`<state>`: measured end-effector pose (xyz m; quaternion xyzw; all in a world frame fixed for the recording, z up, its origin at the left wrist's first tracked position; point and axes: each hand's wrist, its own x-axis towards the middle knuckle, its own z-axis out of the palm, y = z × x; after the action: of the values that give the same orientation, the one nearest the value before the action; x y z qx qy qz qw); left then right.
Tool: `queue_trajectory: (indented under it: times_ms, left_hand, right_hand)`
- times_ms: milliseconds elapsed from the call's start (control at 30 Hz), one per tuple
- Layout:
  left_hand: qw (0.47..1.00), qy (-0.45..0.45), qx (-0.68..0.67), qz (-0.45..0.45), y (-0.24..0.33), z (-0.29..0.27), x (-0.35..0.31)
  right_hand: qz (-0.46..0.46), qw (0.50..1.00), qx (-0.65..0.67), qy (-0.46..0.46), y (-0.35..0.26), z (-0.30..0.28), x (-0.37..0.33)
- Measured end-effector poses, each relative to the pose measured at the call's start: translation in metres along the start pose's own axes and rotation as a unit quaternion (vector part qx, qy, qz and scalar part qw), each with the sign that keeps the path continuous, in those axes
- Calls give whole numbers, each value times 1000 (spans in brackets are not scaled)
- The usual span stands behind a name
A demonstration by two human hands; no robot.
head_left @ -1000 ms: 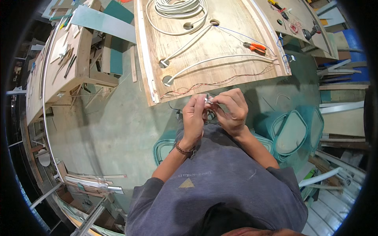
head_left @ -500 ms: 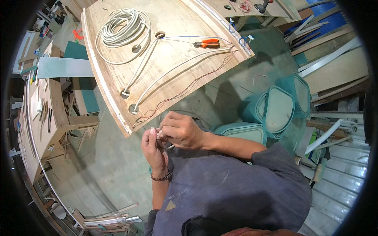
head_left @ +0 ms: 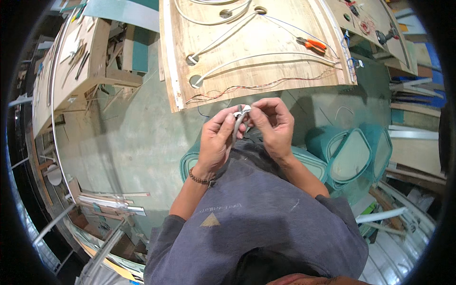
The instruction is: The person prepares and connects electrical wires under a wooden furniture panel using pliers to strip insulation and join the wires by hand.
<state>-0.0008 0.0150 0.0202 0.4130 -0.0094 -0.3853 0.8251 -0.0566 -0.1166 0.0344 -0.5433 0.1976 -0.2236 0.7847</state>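
Note:
In front of my chest my left hand is closed round a grey-white cable, its thumb and forefinger near the cable's end. White material, looking like loose sheath or wrapping, shows at that end. The thumb and fingers of my right hand pinch it from the other side. Beyond my hands lies a wooden panel with round holes. White cable runs through some of these holes, and thin red and dark wires lie along the near edge. Orange-handled cutting pliers rest on the panel.
Several teal-rimmed bins or rolls stand on the floor to the right. A wooden workbench with hand tools is at the left. Another bench with a power drill is at the far right. Wood strips lie lower left.
The view has shifted, so the panel sits higher and further right. My right hand has moved from over the left to beside it, and the cable end now shows between them.

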Motion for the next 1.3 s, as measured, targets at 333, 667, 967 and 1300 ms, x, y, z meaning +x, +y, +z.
queue_trajectory:
  times_ms: [333,667,967,1300]
  left_hand:
    - [993,14,92,72,-9,0,4]
    - [992,52,104,53,-17,-5,6]
    - [995,43,64,70,-16,6,18]
    - [984,101,110,102,-20,12,24]
  right_hand:
    - [176,962,-138,-155,-23,-15,25]
    - [71,982,-110,-137,-7,-13,30]
    - [12,975,-184,-126,-3,-13,33]
    - [-173,920,-338,-100,5,-4,38]
